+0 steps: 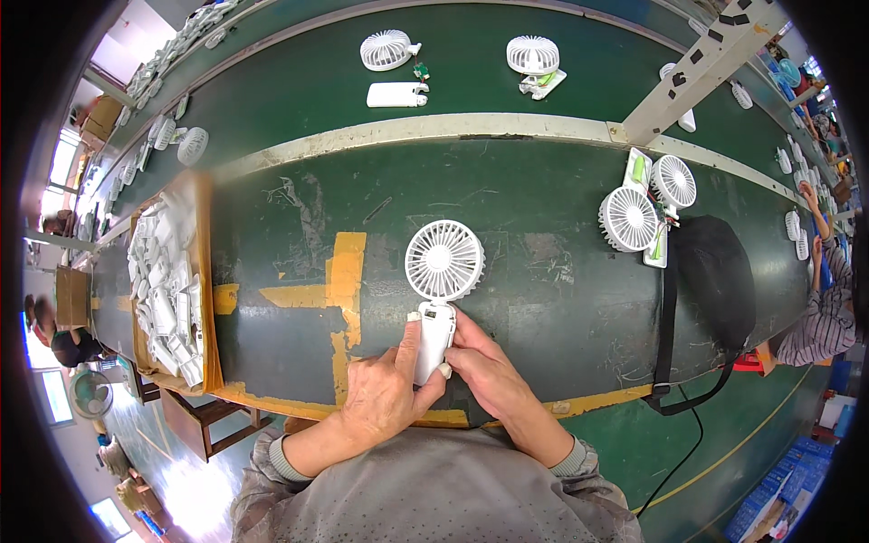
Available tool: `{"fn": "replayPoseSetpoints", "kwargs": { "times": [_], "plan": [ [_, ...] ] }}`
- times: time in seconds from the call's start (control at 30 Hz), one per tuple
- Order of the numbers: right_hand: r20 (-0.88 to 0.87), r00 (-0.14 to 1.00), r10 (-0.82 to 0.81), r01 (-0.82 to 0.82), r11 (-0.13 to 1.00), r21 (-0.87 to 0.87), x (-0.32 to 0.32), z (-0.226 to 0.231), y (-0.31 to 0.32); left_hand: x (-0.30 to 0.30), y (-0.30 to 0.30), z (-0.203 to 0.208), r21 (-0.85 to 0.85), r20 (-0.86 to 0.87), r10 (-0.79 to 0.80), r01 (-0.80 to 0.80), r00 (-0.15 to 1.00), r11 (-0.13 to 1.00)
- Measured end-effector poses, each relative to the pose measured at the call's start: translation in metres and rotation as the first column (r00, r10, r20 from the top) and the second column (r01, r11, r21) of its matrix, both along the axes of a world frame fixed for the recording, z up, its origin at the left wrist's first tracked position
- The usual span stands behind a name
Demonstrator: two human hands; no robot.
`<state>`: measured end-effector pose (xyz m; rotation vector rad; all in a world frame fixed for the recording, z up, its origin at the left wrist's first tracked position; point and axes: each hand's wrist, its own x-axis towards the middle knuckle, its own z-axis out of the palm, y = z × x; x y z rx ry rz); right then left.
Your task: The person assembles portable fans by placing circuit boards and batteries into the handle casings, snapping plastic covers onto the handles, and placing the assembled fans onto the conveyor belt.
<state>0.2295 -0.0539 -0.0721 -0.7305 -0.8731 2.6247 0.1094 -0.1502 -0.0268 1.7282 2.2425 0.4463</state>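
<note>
A white handheld fan lies in front of me, its round grille pointing away and its handle toward my body. My left hand is closed on the handle's left side, thumb and index finger along it; some fingertips wear white covers. From the right, my right hand grips the same handle, its fingers partly hidden beneath. A small dark slot shows at the top of the handle, just below the grille.
A carton of white plastic shells stands at left. Two fans with open handles lie at right beside a black bag. Beyond a pale rail, more fans lie on a green belt. A slanted metal post rises at upper right.
</note>
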Motion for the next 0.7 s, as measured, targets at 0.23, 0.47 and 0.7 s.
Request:
{"fn": "replayPoseSetpoints", "kwargs": {
  "times": [0.23, 0.47, 0.7],
  "plan": [
    [-0.003, 1.0, 0.013, -0.013, 0.999, 0.029, -0.001, 0.005, 0.001, -0.003, -0.001, -0.005, 0.04, 0.002, -0.069, 0.068, 0.998, 0.997],
    [0.053, 0.999, -0.002, 0.002, 1.0, 0.008, -0.003, 0.012, -0.003, -0.001, -0.005, -0.011, 0.046, -0.037, -0.088, 0.09, 0.995, 0.995],
    [0.152, 0.982, -0.114, 0.099, 0.99, 0.103, -0.007, 0.0, -0.008, 0.003, -0.005, -0.01, 0.011, -0.054, -0.092, 0.093, 0.994, 0.996]
  ]
}}
